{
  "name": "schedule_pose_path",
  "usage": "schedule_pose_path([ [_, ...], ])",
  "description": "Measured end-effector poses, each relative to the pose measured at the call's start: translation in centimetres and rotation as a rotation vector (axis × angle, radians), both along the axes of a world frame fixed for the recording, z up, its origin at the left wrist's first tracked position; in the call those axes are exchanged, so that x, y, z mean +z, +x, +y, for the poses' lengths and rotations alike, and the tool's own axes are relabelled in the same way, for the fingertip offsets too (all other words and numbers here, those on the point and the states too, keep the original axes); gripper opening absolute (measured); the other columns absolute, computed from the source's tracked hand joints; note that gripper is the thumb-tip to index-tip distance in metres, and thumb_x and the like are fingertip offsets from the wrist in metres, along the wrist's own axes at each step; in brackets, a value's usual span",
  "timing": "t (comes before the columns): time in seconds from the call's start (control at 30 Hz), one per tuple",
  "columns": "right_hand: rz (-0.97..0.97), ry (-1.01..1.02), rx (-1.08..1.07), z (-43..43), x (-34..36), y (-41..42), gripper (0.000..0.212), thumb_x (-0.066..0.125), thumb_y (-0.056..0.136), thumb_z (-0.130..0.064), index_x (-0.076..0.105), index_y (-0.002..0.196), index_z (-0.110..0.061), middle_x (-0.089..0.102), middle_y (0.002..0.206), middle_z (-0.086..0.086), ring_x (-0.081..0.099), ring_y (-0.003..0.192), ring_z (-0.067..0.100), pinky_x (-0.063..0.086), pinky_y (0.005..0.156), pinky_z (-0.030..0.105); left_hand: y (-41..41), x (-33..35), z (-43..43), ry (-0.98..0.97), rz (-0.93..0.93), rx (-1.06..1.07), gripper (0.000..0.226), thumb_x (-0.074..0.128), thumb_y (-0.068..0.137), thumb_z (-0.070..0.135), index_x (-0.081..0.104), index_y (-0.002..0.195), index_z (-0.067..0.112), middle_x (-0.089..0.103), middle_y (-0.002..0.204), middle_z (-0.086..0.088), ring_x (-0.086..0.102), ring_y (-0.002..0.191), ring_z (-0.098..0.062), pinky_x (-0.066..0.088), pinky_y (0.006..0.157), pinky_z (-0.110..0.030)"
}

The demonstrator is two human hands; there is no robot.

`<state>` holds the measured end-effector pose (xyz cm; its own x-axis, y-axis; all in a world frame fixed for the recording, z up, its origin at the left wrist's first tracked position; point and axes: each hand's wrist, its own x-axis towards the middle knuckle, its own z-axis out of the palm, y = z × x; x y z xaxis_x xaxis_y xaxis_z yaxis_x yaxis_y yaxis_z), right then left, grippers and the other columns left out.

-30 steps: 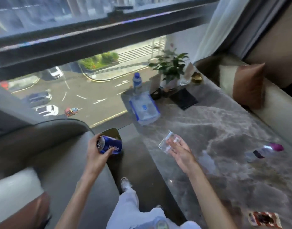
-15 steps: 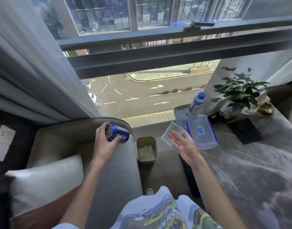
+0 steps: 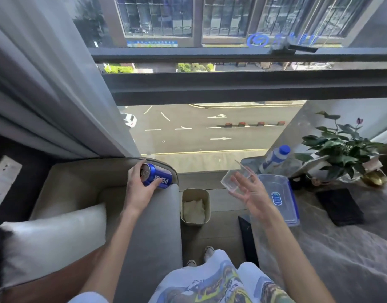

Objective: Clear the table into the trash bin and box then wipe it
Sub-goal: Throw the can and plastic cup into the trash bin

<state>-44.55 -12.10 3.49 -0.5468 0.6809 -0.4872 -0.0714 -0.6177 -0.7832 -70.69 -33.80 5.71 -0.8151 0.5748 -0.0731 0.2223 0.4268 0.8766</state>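
My left hand [image 3: 140,189] grips a blue soda can [image 3: 158,179] lying sideways over the grey sofa arm. My right hand [image 3: 250,193] holds a clear plastic cup [image 3: 233,181], tilted, with the fingers spread loosely around it. Both are above and to either side of a small beige trash bin [image 3: 206,194] on the floor, which has white crumpled paper inside. A clear storage box with a blue-rimmed lid [image 3: 280,200] sits on the marble table [image 3: 332,254] at the right, just beyond my right hand.
A blue-capped bottle [image 3: 274,159] stands behind the box. A potted plant [image 3: 341,147], a brass dish [image 3: 373,179] and a black pad [image 3: 339,206] are at the table's far end. A grey sofa [image 3: 83,186] with a white cushion [image 3: 52,241] fills the left.
My view swung left from the table toward the window and the bin. Both hands moved with the can and the cup to either side of the bin. My right fingers have loosened.
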Motion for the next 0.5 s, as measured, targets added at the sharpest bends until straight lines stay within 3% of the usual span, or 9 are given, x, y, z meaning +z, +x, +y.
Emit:
schedule_pose_path([
  [0.13, -0.004, -0.013, 0.038, 2.6, 0.0, -1.0, 0.070, 0.080, 0.077, -0.019, 0.045, 0.138, -0.024, 0.058, 0.135, 0.011, 0.061, 0.122, 0.028, 0.057, 0.087, 0.051, -0.1, 0.1, 1.7, 0.008, -0.018, 0.045, 0.068, 0.077, 0.079, 0.013, 0.044, 0.138, 0.025, 0.043, 0.134, -0.004, 0.051, 0.120, -0.015, 0.041, 0.095, -0.019],
  [0.3, -0.078, -0.014, 0.155, 4.8, -1.2, -3.3, 0.069, 0.079, 0.078, -0.022, 0.043, 0.137, -0.030, 0.055, 0.135, 0.008, 0.061, 0.120, 0.024, 0.059, 0.086, 0.046, 0.3, -1.3, 3.5, -0.023, -0.043, 0.088, 0.066, 0.076, 0.080, 0.014, 0.044, 0.135, 0.029, 0.043, 0.131, -0.001, 0.052, 0.117, -0.013, 0.040, 0.083, -0.004],
  [0.43, -0.164, -0.032, 0.264, 4.8, -3.5, -5.9, 0.078, 0.079, 0.077, -0.025, 0.037, 0.143, -0.032, 0.056, 0.137, 0.005, 0.061, 0.120, 0.017, 0.055, 0.094, 0.047, 0.4, -3.2, 4.9, -0.053, -0.079, 0.069, 0.065, 0.076, 0.080, 0.013, 0.044, 0.134, 0.030, 0.043, 0.130, 0.000, 0.053, 0.115, -0.012, 0.048, 0.090, -0.017],
  [0.5, -0.207, -0.058, 0.280, 4.6, -5.1, -7.3, 0.080, 0.077, 0.081, -0.022, 0.032, 0.147, -0.032, 0.057, 0.136, 0.004, 0.061, 0.120, 0.016, 0.052, 0.098, 0.047, 0.0, -4.7, 5.7, -0.079, -0.098, 0.064, 0.066, 0.076, 0.080, 0.012, 0.044, 0.135, 0.029, 0.043, 0.131, -0.001, 0.053, 0.116, -0.013, 0.047, 0.087, -0.012],
])
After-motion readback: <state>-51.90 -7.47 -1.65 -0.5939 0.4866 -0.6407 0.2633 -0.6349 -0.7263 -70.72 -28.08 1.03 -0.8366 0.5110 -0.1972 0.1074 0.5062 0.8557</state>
